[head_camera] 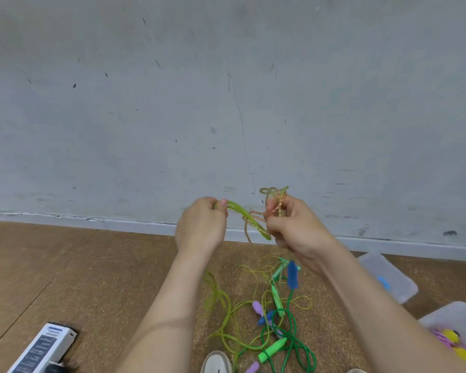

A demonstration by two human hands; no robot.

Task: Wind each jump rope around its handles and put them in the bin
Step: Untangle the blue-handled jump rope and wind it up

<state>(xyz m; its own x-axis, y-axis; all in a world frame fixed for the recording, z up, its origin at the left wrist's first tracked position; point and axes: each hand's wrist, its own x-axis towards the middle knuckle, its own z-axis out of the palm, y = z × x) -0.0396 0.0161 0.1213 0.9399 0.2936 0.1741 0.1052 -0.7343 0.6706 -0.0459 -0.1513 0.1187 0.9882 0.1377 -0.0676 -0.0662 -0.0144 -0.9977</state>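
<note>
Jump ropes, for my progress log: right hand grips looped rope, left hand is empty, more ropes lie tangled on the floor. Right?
No: the head view shows the left hand gripping yellow-green rope strands, not empty. The right hand does grip looped rope, and more ropes lie tangled on the floor.

I am looking at a grey wall [119, 117] that is filling the far half of the view, showing dark scuffs and one long thin scratch [244, 141]. A pale baseboard [65, 217] is running along its foot. The brown speckled floor [135, 267] is spreading toward me, giving way at the left to smoother tan boards [16, 265]. Soft, even light is falling throughout.
</note>
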